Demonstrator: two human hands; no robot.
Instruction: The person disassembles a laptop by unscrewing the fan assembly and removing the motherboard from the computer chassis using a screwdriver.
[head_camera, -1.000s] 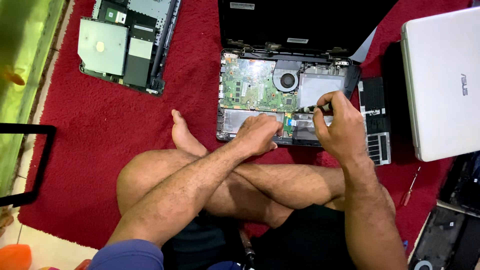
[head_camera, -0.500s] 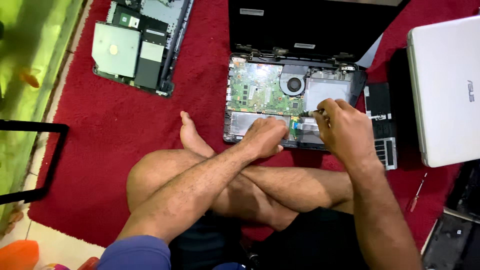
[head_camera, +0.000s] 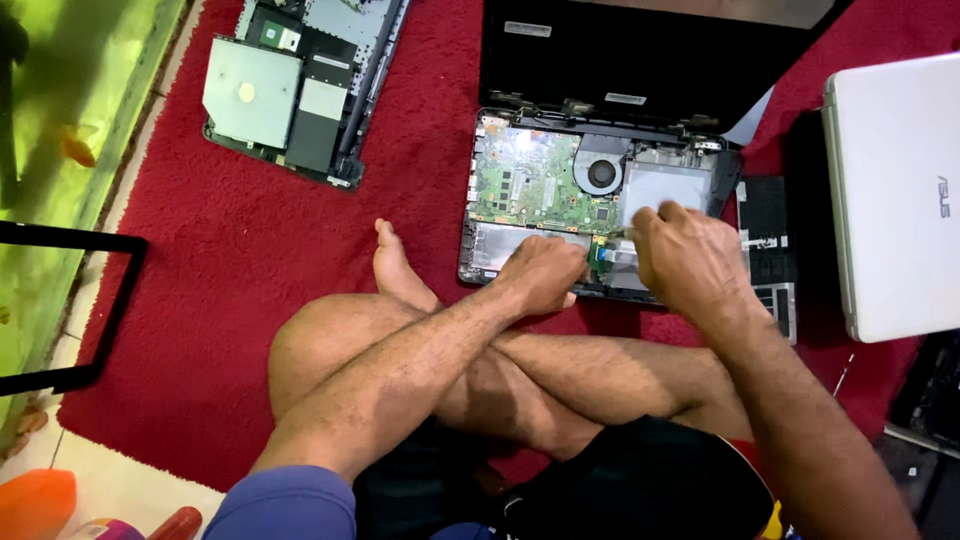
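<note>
Hands meet over the opened laptop base (head_camera: 560, 200) that lies on the red carpet (head_camera: 250, 260) at centre-right of the frame, its green circuit board (head_camera: 525, 185) and round fan (head_camera: 602, 175) laid bare and its dark lid (head_camera: 640, 60) folded back toward the top edge. The left hand (head_camera: 545, 272) rests knuckles-up, fingers curled, pressing on the near edge of the base as if to steady it; it grips nothing that shows. The right hand (head_camera: 690, 255) is bunched, fingertips pinched down near a small flat cable or connector (head_camera: 615, 252) at the lower middle of the board, though whether it has hold of it or of a slim tool cannot be told. The step looks like connector work inside the chassis, and the next move would seem to call for a light, straight pull or press with the base held firm. A second stripped laptop base (head_camera: 290, 90) lies at upper left, a white closed laptop (head_camera: 890, 200) at the right edge, a dark keyboard panel (head_camera: 770, 250) between them.
</note>
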